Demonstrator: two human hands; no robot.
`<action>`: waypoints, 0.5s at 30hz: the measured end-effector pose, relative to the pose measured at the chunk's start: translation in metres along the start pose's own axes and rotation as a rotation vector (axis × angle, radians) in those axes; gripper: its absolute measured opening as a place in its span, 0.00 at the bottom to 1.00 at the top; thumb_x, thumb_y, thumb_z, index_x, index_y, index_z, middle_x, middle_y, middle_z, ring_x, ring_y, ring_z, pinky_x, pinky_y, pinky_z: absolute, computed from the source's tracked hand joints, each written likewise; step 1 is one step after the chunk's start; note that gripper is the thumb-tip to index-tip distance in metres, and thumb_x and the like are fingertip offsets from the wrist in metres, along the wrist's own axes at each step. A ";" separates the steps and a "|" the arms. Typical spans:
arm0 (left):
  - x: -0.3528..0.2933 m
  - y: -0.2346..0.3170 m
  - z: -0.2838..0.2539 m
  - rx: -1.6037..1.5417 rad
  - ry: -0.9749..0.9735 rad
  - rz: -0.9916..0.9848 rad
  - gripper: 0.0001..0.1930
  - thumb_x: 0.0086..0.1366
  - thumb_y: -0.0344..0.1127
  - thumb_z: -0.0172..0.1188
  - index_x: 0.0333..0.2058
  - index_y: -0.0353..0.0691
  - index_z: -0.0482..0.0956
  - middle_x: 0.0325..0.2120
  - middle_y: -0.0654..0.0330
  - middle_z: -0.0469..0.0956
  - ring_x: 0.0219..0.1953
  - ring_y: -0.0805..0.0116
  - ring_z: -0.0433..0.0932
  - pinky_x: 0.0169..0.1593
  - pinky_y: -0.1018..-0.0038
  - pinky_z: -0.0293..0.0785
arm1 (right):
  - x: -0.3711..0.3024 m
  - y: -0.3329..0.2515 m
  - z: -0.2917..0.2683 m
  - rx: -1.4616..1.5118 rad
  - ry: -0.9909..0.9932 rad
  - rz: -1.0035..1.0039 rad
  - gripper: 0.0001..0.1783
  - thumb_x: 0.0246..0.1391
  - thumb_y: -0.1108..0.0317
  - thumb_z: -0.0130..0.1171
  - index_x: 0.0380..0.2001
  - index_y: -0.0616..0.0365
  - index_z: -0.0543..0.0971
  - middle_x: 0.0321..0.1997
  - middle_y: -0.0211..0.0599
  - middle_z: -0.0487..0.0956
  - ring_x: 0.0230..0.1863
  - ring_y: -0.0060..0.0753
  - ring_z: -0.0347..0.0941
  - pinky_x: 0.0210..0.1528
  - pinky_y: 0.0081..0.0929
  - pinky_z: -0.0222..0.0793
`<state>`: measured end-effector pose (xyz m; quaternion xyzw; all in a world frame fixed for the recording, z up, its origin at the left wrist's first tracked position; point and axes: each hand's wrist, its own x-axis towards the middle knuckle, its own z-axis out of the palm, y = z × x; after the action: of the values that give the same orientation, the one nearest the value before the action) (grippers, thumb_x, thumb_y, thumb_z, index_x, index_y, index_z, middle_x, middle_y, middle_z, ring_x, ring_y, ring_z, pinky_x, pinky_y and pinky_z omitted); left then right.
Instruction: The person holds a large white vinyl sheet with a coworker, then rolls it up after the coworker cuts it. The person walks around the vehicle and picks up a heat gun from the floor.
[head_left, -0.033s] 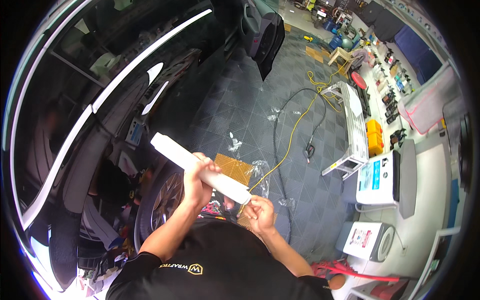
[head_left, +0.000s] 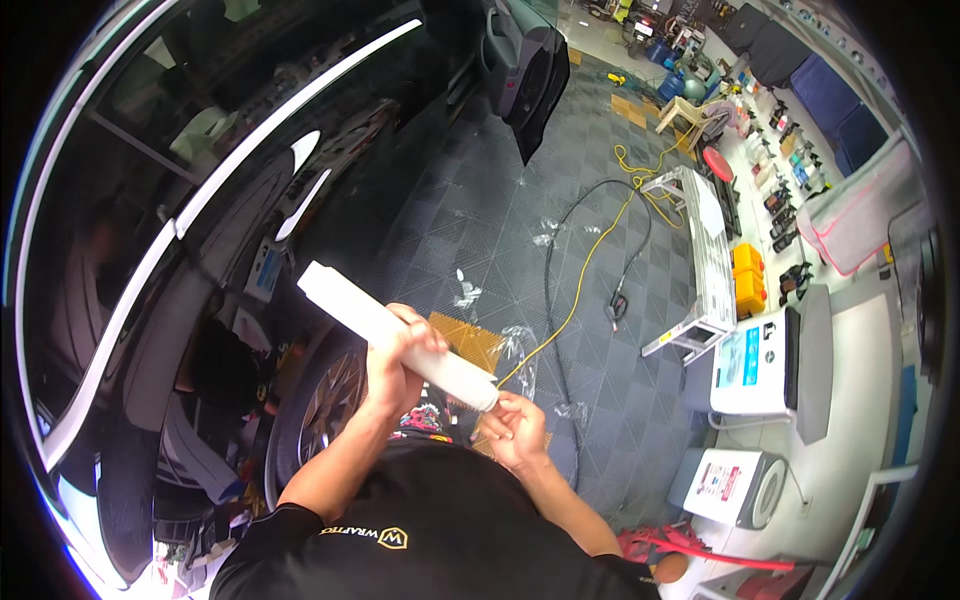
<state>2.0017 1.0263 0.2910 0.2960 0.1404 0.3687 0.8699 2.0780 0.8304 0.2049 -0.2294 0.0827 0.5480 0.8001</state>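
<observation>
A white roll of film or sheet (head_left: 345, 306) lies slantwise in front of my body, its far end pointing up to the left toward the black car (head_left: 130, 300). My left hand (head_left: 400, 350) is wrapped round the roll's middle, fingers over the top. At the lower right end, my right hand (head_left: 517, 428) is closed, its thumb and forefinger pinching the roll's edge. Just left of my body, the car's wheel (head_left: 325, 405) shows in part. What the pinched edge looks like is hidden by the fingers.
An open car door (head_left: 525, 85) juts out ahead. A yellow cord (head_left: 585, 265) and black hose (head_left: 550, 290) cross the grey tiled floor (head_left: 480, 215). On the right stand a metal work platform (head_left: 705, 255), a yellow case (head_left: 748, 278) and white machines (head_left: 748, 362). Clear plastic scraps (head_left: 520, 350) lie nearby.
Almost nothing differs. The roll and both hands sit very slightly further left in view, and the grips look the same.
</observation>
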 end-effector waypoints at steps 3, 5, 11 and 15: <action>0.085 0.001 0.000 0.173 -0.643 -0.106 0.10 0.55 0.27 0.67 0.32 0.36 0.73 0.24 0.55 0.77 0.29 0.63 0.78 0.37 0.69 0.75 | 0.086 -0.028 -0.005 0.117 -0.051 0.353 0.14 0.53 0.66 0.46 0.35 0.62 0.78 0.25 0.32 0.78 0.11 0.18 0.51 0.21 0.22 0.54; 0.149 -0.013 0.001 0.185 -0.766 -0.157 0.10 0.54 0.24 0.68 0.25 0.38 0.73 0.21 0.58 0.75 0.27 0.67 0.76 0.32 0.74 0.70 | 0.149 -0.062 -0.004 0.099 -0.172 0.431 0.12 0.52 0.66 0.47 0.33 0.61 0.76 0.25 0.33 0.78 0.12 0.22 0.56 0.24 0.26 0.60; 0.352 -0.085 0.012 0.068 0.163 -0.058 0.08 0.60 0.29 0.62 0.29 0.43 0.69 0.16 0.65 0.68 0.18 0.73 0.69 0.28 0.72 0.70 | 0.288 -0.179 0.034 -0.623 0.383 -0.174 0.15 0.56 0.69 0.49 0.41 0.67 0.78 0.28 0.37 0.80 0.29 0.30 0.77 0.33 0.29 0.76; 0.459 -0.077 -0.002 -0.228 0.252 -0.384 0.08 0.62 0.31 0.62 0.31 0.46 0.70 0.17 0.67 0.68 0.19 0.74 0.68 0.27 0.74 0.70 | 0.361 -0.238 0.085 -1.133 0.219 -0.433 0.24 0.69 0.57 0.45 0.58 0.65 0.69 0.41 0.47 0.80 0.39 0.31 0.80 0.33 0.25 0.79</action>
<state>2.3597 1.3172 0.2296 0.1155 0.2591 0.2441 0.9273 2.4249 1.1023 0.2066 -0.6856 -0.1881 0.3052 0.6336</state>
